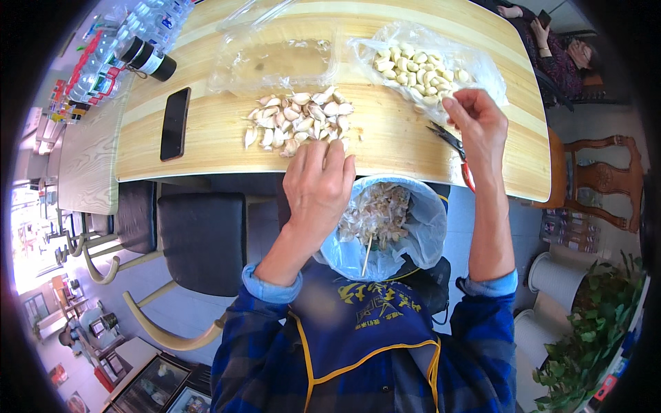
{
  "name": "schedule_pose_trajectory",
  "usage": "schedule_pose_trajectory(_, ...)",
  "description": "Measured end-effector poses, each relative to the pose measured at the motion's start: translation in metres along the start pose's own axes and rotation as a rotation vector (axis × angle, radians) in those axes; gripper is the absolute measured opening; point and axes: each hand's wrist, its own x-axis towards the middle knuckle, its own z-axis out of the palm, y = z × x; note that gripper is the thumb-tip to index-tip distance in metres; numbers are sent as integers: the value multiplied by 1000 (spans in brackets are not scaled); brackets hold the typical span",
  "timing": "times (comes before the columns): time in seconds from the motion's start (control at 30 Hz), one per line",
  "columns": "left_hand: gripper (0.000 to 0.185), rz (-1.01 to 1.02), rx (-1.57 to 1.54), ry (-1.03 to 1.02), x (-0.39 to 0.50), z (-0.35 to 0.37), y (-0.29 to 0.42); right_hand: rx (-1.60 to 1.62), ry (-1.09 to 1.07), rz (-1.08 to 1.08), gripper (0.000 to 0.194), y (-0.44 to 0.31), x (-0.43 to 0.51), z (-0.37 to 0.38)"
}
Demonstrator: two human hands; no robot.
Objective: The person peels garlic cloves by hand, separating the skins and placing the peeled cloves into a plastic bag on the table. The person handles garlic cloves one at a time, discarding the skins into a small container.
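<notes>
My left hand (321,180) rests at the near edge of a pile of unpeeled garlic cloves (304,117), its fingertips hidden against the cloves. My right hand (477,116) is raised just beside the near right edge of a clear plastic bag (483,72) that holds peeled garlic cloves (421,71); its thumb and index finger curl towards each other, and whether something small lies between them cannot be told. Scissors (454,142) with a red handle lie partly behind my right wrist. Below the table edge, a lined bin (431,227) holds garlic skins (382,206) and a thin stick (367,255).
An open clear plastic container (333,57) with skin scraps stands behind the pile. A phone (175,124), a dark bottle (148,58) and several packed water bottles (106,57) are at left. A black chair (204,242) stands below left. A person (560,57) sits beyond the table's right corner.
</notes>
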Motion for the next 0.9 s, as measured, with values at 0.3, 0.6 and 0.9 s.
schedule_pose_trajectory(0.3,19,49,-20,2,6,13,-1,-147,-79,-158,22,1,-63,22)
schedule_pose_trajectory(0.6,9,-586,-1031,-187,-14,-2,11,226,-346,76,24,-8,-118,44)
schedule_pose_trajectory(0.9,8,-340,-937,-242,-12,-26,25,432,-341,149,14,-16,-133,36)
